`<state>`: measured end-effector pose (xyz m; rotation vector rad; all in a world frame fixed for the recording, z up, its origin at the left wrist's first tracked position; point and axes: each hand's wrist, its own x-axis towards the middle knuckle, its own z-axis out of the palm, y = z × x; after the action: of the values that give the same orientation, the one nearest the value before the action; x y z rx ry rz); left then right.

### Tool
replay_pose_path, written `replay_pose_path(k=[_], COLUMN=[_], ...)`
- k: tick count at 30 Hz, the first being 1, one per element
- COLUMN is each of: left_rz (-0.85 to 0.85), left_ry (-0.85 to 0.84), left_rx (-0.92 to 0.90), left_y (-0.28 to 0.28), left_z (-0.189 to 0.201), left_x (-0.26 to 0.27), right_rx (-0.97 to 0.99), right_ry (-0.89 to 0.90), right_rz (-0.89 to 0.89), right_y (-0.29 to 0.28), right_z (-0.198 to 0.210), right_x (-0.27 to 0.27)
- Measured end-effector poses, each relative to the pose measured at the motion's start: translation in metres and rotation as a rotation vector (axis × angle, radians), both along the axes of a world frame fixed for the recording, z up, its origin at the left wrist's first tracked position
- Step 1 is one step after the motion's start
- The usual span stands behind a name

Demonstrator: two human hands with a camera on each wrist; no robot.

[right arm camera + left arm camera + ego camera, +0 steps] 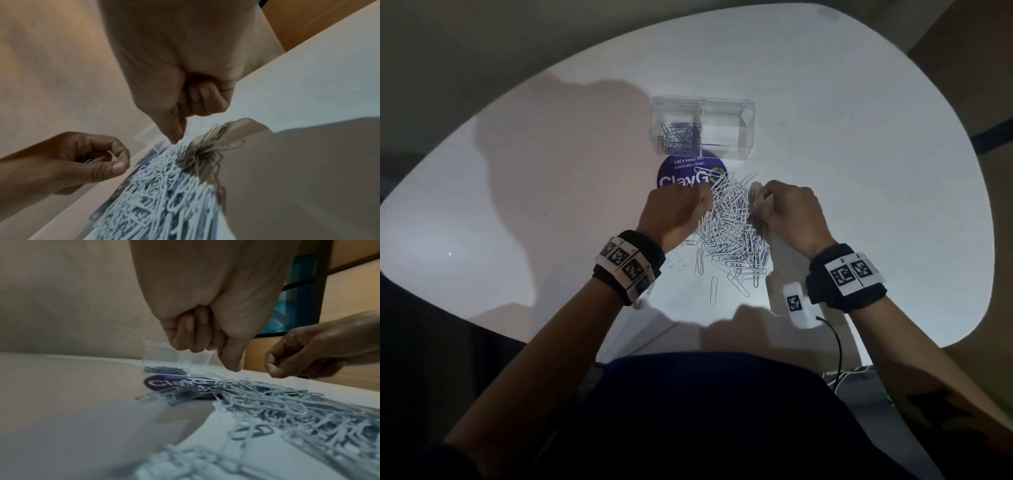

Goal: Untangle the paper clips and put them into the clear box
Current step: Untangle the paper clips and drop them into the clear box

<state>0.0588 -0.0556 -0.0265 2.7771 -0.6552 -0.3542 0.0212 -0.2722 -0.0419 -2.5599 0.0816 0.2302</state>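
Observation:
A tangled pile of silver paper clips (pixel 732 236) lies on the white table (pixel 859 171), overlapping a purple round sticker (pixel 681 171). Behind it stands the clear box (pixel 747 116) with two compartments; the left one holds several clips (pixel 681 135), the right one looks bare. My left hand (pixel 678 212) hovers at the pile's left edge with fingers curled; in the right wrist view a small clip glints inside the left hand (pixel 88 162). At the pile's upper right edge, my right hand (pixel 787 212) has curled fingers, thumb against forefinger, apparently pinching a clip.
A few single clips (pixel 713 291) lie loose at the near side of the pile. A white tagged device (pixel 799 305) with a black cable sits under my right wrist near the table's front edge. Wooden furniture (pixel 349 288) stands beyond the table.

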Motion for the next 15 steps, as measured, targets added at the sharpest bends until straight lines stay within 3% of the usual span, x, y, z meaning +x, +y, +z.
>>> replay_pose_path(k=[4, 7, 15], left_rz=[-0.077, -0.065, 0.048], left_ry=[0.046, 0.047, -0.006], left_rx=[0.012, -0.009, 0.012], left_y=[-0.002, -0.008, 0.023], left_z=[-0.002, -0.004, 0.002], left_x=[-0.004, -0.008, -0.010], right_rx=[0.099, -0.038, 0.121], right_ry=[-0.005, 0.033, 0.041], right_rz=[0.094, 0.250, 0.066], right_y=[0.013, 0.027, 0.016], right_z=[0.007, 0.005, 0.005], right_x=[-0.002, -0.004, 0.000])
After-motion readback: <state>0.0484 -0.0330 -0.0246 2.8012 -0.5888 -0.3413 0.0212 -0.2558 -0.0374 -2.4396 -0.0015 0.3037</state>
